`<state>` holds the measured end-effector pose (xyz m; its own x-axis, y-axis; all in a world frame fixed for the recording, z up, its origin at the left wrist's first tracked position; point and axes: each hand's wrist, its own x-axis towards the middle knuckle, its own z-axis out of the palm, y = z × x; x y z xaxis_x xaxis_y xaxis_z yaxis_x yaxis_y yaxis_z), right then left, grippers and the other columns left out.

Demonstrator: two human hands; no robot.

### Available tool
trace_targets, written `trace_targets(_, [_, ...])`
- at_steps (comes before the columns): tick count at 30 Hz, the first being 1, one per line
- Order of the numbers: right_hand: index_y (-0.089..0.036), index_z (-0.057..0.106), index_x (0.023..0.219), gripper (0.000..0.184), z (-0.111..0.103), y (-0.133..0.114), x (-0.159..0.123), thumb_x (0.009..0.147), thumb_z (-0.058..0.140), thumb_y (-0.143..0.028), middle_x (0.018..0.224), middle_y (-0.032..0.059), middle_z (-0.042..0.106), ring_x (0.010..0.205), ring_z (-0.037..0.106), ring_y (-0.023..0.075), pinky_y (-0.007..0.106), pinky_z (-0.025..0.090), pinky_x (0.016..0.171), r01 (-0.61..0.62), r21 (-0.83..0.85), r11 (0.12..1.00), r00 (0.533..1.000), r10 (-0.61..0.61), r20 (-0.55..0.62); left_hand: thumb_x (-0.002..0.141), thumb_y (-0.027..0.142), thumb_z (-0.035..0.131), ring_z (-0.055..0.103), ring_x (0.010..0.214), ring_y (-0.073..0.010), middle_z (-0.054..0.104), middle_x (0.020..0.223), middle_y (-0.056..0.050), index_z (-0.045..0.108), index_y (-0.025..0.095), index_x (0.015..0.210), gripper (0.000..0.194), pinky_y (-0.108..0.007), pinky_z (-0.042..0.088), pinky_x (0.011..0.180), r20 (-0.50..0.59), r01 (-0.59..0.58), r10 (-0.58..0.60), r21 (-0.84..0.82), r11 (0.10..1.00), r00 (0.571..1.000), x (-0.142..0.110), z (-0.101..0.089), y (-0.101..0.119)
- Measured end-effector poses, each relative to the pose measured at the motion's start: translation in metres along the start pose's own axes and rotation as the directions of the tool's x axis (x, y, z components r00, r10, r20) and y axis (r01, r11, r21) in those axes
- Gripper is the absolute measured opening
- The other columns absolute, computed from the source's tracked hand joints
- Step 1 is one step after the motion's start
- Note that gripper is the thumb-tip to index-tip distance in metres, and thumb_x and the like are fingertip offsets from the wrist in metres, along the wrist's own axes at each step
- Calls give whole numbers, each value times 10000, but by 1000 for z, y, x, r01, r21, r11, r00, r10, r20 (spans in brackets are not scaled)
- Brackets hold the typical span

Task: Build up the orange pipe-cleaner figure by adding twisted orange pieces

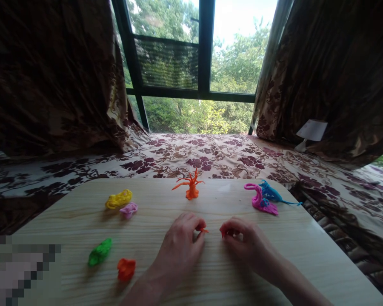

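Observation:
My left hand (184,238) pinches a small piece of orange modelling clay (204,230) between thumb and fingers, just above the table. Across a narrow gap, my right hand (242,236) is closed on another small bit of orange clay (221,232), mostly hidden by the fingertips. Beyond both hands stands an orange clay tree (192,189), upright with several thin branches and a wide base. A larger orange lump of clay (126,269) lies to the left of my left forearm.
On the wooden table (159,199), green clay (100,252), yellow clay (118,199) and pale pink clay (129,210) lie left. A magenta clay figure (258,199) touches a blue one (271,192) at right. A white lamp (312,130) stands beyond, near curtains.

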<state>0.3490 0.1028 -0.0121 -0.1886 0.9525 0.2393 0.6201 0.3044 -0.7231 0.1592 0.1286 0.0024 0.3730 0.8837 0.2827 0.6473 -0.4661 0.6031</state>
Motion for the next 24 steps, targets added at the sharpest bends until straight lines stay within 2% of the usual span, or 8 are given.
trace_targets(5, [-228,667,844,177,0,-2,-1,773,525,-149,812,13,593,694,540,122,224,402,614,29,-140,990,998,-20,61,770,95,424,501,841,-186,550,807,-24,589,220,814,212,-314,389,773,64,-75,66,137,988,996,-2,3,-3])
trace_targets(9, [-231,673,844,208,-5,-5,-2,804,486,-149,810,17,586,728,536,131,235,399,660,73,-200,977,994,-53,101,773,98,433,505,851,-188,558,824,-25,599,224,859,226,-321,392,792,67,-83,74,137,987,995,-1,3,-4])
trace_targets(13, [-231,676,826,220,-9,-9,-3,821,467,-162,794,14,583,741,535,133,241,394,685,78,-192,978,991,-54,124,776,91,420,509,861,-189,566,836,-30,600,218,870,239,-321,396,798,61,-87,81,119,989,995,-1,1,-3])
trace_targets(24, [-210,630,716,91,-3,1,11,762,551,-219,727,-8,574,644,511,114,224,358,577,-60,-194,979,996,71,49,791,117,417,519,884,-187,572,868,-34,598,215,891,228,-335,406,825,2,-95,95,68,993,995,-1,3,0])
